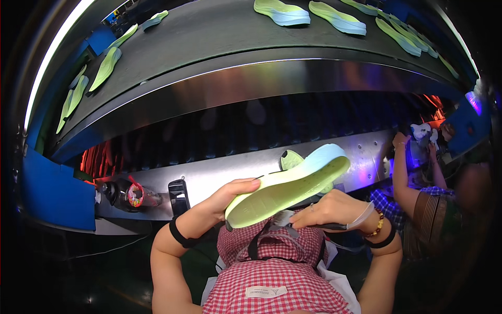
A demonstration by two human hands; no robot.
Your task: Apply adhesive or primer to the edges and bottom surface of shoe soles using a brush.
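My left hand [230, 196] grips a pale green shoe sole [287, 191] that fades to light blue at its far right end. Thumb on the upper edge, it holds the left end, and the sole is tilted with its hollow side toward me. Just below the sole, my right hand [329, 209] is closed around the dark handle of a small brush [283, 217] with pale bristles, which point left under the sole's lower edge. Whether the bristles touch the sole cannot be made out. Another light green piece [291, 159] shows partly behind the sole, over the metal ledge.
A metal ledge [204, 175] runs in front of me, with a dark phone-like object [179, 196], a dark bottle [112, 191] and a clear container [137, 194]. Beyond is a conveyor belt [209, 42] with several soles. At right, a co-worker's hand [401, 140] is near white material.
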